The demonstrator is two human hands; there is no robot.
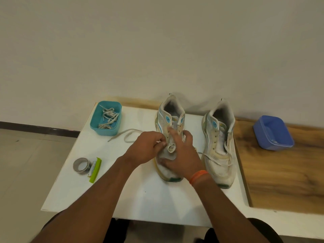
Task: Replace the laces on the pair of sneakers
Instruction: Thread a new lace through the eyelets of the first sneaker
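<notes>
Around me: a teal tub (105, 118) of old laces (107, 118) at the counter's (140, 199) far left, a tape roll (82, 165) and green clip (95, 170) nearer, a blue tub (273, 133) far right.
Sneakers: the left sneaker (171, 120) is under both hands; the right sneaker (220, 146) stands just beside it.
Left hand (145, 149): my fingers pinch the lace (171, 148) at the eyelets.
Right hand (182, 155): spread over the sneaker's front, pressing it down.
</notes>
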